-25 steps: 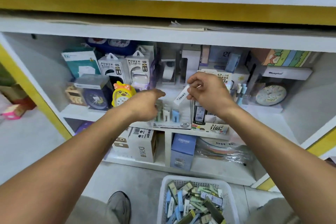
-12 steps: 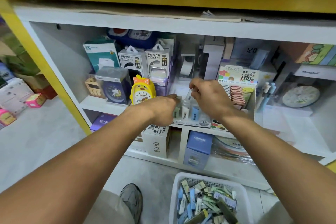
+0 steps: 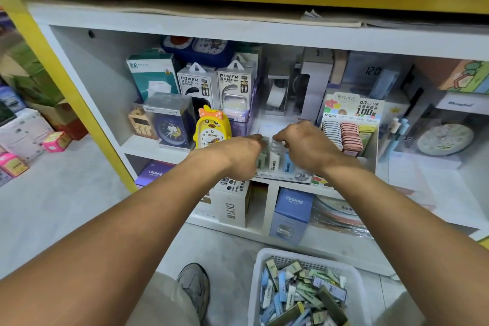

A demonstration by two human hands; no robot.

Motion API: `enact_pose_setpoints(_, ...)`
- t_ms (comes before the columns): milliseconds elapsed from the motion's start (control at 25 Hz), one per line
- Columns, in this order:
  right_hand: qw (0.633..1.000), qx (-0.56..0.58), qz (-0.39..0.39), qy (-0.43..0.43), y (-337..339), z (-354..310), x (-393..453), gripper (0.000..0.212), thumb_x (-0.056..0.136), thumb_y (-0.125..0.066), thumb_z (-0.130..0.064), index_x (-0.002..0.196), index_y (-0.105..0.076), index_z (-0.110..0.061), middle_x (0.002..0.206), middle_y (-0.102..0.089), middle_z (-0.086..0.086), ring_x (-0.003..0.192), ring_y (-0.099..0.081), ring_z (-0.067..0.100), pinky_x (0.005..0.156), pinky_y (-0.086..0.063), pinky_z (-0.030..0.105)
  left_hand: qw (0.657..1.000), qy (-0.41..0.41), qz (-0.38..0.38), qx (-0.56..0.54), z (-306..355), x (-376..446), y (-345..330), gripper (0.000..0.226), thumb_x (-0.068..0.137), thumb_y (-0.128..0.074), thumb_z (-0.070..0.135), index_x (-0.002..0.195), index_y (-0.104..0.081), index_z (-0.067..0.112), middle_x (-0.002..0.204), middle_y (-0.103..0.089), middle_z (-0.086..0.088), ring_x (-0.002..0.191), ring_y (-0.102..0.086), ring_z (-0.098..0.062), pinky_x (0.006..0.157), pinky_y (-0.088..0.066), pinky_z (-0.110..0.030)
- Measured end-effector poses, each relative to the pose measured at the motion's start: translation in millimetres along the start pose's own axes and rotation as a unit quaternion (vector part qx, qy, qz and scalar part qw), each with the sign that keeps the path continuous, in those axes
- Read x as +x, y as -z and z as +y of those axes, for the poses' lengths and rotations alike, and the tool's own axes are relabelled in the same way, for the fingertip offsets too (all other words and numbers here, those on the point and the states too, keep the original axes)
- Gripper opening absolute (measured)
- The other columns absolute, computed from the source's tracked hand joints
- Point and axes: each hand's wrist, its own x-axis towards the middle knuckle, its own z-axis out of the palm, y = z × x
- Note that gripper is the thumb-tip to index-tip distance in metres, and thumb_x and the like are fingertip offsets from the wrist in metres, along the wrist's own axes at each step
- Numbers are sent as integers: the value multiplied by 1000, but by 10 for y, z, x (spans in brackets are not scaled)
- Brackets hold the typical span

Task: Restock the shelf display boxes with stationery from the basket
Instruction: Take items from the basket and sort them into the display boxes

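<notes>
White shelf (image 3: 164, 146) with yellow trim takes up most of the view, packed with clocks, power bank boxes and a tape dispenser. Down on the floor the white basket (image 3: 258, 275) has plenty in it, a loose heap of small blue, green and white stationery packs (image 3: 299, 296), so I'd say the job is nowhere near done, maybe early to middle at best.

The clear display box (image 3: 284, 176) sits at the front edge of the shelf, between the yellow duck clock (image 3: 211, 127) and the cardboard box of pink and white items (image 3: 349, 130). It only shows a few packs standing upright in there, so lots of room left as far as I can see.

Both hands are right over that box. The left hand (image 3: 239, 156) has its fingers curled down at the left end, the right hand (image 3: 304, 145) is curled too, fingertips pointing into the row. Can't tell whether either one is pinching a pack or just nudging them straight, the knuckles hide it.
</notes>
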Motion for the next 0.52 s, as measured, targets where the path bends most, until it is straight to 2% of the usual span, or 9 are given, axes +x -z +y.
enact_pose_setpoints(40, 1000, -2, 0, -5, 20, -14, -12, 48, 83, -52, 14, 123, -69, -8, 114, -69, 17, 104, -66, 33, 94, -54, 42, 1000, 1, -1, -1, -7, 8, 0, 60, 83, -43, -1, 141, -42, 15, 143, -48, -8, 121, -55, -29, 96, -51, -43)
enact_pose_setpoints(120, 998, 25, 60, -13, 126, -36, -38, 52, 85, -51, 12, 131, -65, -8, 121, -69, 16, 112, -64, 31, 100, -51, 40, 1000, 5, 3, -2, -14, -1, 14, 58, 83, -44, 0, 139, -45, 15, 140, -50, -9, 121, -55, -28, 96, -51, -42)
enact_pose_setpoints(240, 983, 103, 149, -37, 327, -54, -167, 38, 91, -51, 4, 118, -71, -13, 113, -73, 8, 103, -67, 23, 96, -54, 35, 997, 9, 71, 18, 63, -77, 35, 45, 83, -49, 2, 126, -56, 13, 127, -58, -11, 112, -58, -29, 91, -53, -41)
enact_pose_setpoints(320, 974, 175, 129, -59, 378, -81, -359, 35, 90, -51, 3, 97, -75, -22, 96, -75, 0, 84, -70, 11, 80, -57, 26, 987, 8, 154, 45, 207, -145, 17, 21, 80, -51, 5, 99, -59, 12, 108, -60, -11, 98, -59, -33, 77, -51, -40)
enact_pose_setpoints(360, 967, 217, 110, -71, 352, -99, -493, 38, 86, -51, 2, 84, -73, -28, 84, -73, -6, 71, -69, 5, 68, -56, 21, 982, 10, 183, 55, 290, -168, -13, 9, 79, -51, 7, 82, -51, 16, 96, -57, -10, 88, -56, -33, 69, -46, -37)
enact_pose_setpoints(400, 962, 246, 96, -77, 295, -99, -618, 38, 81, -50, 1, 73, -70, -31, 73, -71, -11, 62, -66, 1, 58, -52, 19, 979, 13, 196, 60, 370, -173, -65, 17, 77, -52, 9, 71, -40, 20, 85, -50, -7, 80, -50, -31, 64, -40, -34)
enact_pose_setpoints(440, 962, 249, 74, -81, 199, -78, -739, 38, 76, -51, 1, 66, -67, -32, 64, -68, -14, 58, -66, 2, 54, -50, 17, 981, 10, 184, 54, 470, -177, -157, 25, 76, -52, 11, 66, -32, 22, 78, -43, -4, 75, -46, -29, 62, -36, -33)
enact_pose_setpoints(520, 974, 202, -23, -104, -97, 34, -1024, 38, 75, -56, 3, 64, -66, -31, 59, -66, -17, 60, -67, 4, 55, -48, 15, 995, -19, 92, 32, 710, -155, -487, 26, 76, -54, 12, 63, -34, 23, 68, -39, 0, 69, -45, -24, 61, -38, -30)
